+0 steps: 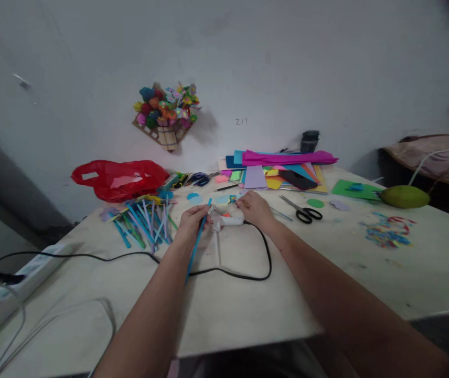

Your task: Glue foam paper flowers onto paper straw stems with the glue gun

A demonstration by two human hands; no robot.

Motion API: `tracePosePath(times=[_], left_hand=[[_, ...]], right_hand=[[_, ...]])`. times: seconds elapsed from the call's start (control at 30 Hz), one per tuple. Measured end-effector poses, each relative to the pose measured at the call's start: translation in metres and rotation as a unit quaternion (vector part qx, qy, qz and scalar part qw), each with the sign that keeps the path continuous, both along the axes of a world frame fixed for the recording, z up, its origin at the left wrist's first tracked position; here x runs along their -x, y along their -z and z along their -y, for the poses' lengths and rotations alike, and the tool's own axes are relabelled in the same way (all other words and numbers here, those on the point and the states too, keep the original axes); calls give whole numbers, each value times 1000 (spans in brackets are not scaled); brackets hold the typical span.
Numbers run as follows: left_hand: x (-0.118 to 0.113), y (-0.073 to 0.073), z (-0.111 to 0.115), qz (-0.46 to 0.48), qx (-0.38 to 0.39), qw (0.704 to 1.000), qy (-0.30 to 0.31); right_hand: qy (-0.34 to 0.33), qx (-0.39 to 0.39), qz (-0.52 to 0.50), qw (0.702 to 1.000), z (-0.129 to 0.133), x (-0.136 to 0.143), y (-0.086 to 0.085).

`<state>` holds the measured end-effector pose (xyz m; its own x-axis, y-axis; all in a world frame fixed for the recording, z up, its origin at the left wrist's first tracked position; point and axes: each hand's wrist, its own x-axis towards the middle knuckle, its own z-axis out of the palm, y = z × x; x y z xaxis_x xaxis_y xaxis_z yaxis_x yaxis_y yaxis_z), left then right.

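My left hand (192, 223) is closed around a thin blue stick (195, 253), which slants down toward the table's front. My right hand (254, 209) pinches a small blue and yellow flower-like piece (232, 199), partly hidden by the fingertips. Between the hands a white hot glue gun (230, 221) lies on the table, its nozzle end close to the left fingers. A pale glue stick (217, 249) points from it toward me. Light blue paper cutouts (194, 198) lie just beyond the left hand.
Many coloured sticks (146, 223) lie left, near a red plastic bag (120, 179). Black-handled scissors (303, 211), coloured sheets (287, 157), paper scraps (389, 231) and a green fruit-like object (404, 196) are right. The glue gun's black cord (244, 276) loops toward a power strip (31, 273).
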<state>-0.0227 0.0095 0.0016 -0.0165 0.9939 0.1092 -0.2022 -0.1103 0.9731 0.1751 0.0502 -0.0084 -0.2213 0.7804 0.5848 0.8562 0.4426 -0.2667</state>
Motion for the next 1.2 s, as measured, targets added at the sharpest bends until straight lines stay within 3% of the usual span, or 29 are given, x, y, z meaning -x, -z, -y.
tracePosePath(times=[0.13,0.3,0.53,0.8,1.0,1.2], left_hand=[[1,3,-2,-11,-2,1000,14],[1,4,-2,-21,-4,999,24],[-1,1,2,-23,8,1000,18],[0,4,0,-28,-1,999,30],[-1,3,1,-21,5,999,29],[-2,3,1,-25,5,999,34]], right_hand=[[43,16,-26,999,-12,-19,3],[18,73,25,997,-21,-30,8],[26,92,48,994,-21,-31,7],[79,67,78,992,-19,-39,0],[26,67,143,987,-14,-37,-5],[43,43,202,977,-9,-27,-3]])
